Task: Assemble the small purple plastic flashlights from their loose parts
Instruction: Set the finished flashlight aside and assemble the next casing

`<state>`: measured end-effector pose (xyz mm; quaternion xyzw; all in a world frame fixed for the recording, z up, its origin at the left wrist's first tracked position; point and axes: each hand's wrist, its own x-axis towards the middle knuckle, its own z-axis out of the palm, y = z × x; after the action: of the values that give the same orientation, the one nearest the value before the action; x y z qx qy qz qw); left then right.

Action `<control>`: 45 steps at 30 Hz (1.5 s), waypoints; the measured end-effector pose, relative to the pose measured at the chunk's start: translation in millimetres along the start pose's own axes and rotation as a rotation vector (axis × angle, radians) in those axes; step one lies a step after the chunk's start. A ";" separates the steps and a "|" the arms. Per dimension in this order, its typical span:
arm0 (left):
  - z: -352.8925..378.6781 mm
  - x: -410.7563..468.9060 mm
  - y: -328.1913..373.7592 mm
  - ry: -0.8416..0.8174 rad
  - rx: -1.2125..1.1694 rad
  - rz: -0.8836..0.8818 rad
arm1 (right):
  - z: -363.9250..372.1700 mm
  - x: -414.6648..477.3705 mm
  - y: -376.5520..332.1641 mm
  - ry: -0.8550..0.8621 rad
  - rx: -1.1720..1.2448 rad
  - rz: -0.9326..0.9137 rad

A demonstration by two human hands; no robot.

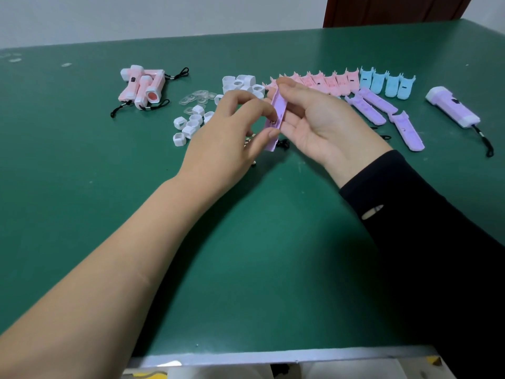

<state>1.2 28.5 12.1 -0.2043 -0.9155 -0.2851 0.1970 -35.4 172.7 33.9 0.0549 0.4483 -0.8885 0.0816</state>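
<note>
**Q:** Where was the purple shell (276,113)?

**A:** Above the green table (246,242), mid-frame, held nearly upright between both hands.

**Q:** How did the right hand (314,124) hold it?

**A:** Palm up. The thumb curled over the shell's far end and the fingers bent along its right side, so the shell was clamped between them. A black sleeve (410,214) covered that arm.

**Q:** And the left hand (232,132)?

**A:** Thumb and forefinger were pinched on the shell's near half from the left. The other fingers curled loosely behind. A small dark piece (273,122) showed on the shell by the forefinger tip, and what it was could not be told.

**Q:** What lay on the table?

**A:** Spare shells (379,108), also purple, lay just right of the hands. Behind them ran a row of pink shells (319,82), with blue shells (386,84) at its right end. A finished purple flashlight (452,106) lay well apart at far right, trailing a black strap.

**Q:** On the left?

**A:** White caps (188,124) were scattered near the left hand, with clear lenses (198,98) just behind them. Pink flashlights (142,87) were heaped farther left. A black cord (284,143) lay under the held shell.
</note>
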 end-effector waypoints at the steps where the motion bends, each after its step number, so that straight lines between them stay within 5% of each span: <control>1: -0.6 -0.1 0.3 -0.003 0.033 0.000 | -0.2 -0.2 0.0 0.005 -0.024 -0.011; 5: -0.7 -0.2 0.6 -0.001 0.068 -0.006 | -0.4 -1.1 0.2 0.018 -0.081 -0.035; 9: -1.1 3.3 4.0 0.027 -0.172 -0.038 | 2.2 -3.0 2.0 -0.007 -0.052 -0.041; 13: -4.0 7.4 9.7 0.068 -0.661 -0.416 | 4.4 -5.6 2.9 -0.044 -0.108 -0.078; 17: -9.4 9.2 9.0 -0.207 -0.941 -0.650 | 5.3 -8.4 4.5 -0.045 -0.193 -0.118; 22: -8.6 7.1 7.2 -0.358 -0.970 -0.594 | 5.8 -10.2 4.5 -0.026 -0.304 -0.137; 32: -9.0 9.0 1.2 -0.180 -0.980 -0.625 | -1.3 -11.8 4.1 -0.068 -0.768 -0.326; 45: -8.8 9.2 2.9 -0.160 -0.962 -0.611 | 4.1 -13.9 12.6 -0.023 -0.964 -0.469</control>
<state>-2.9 27.8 24.5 -0.0180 -0.7124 -0.6970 -0.0793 -19.4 163.4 28.8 -0.1000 0.8048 -0.5767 -0.0985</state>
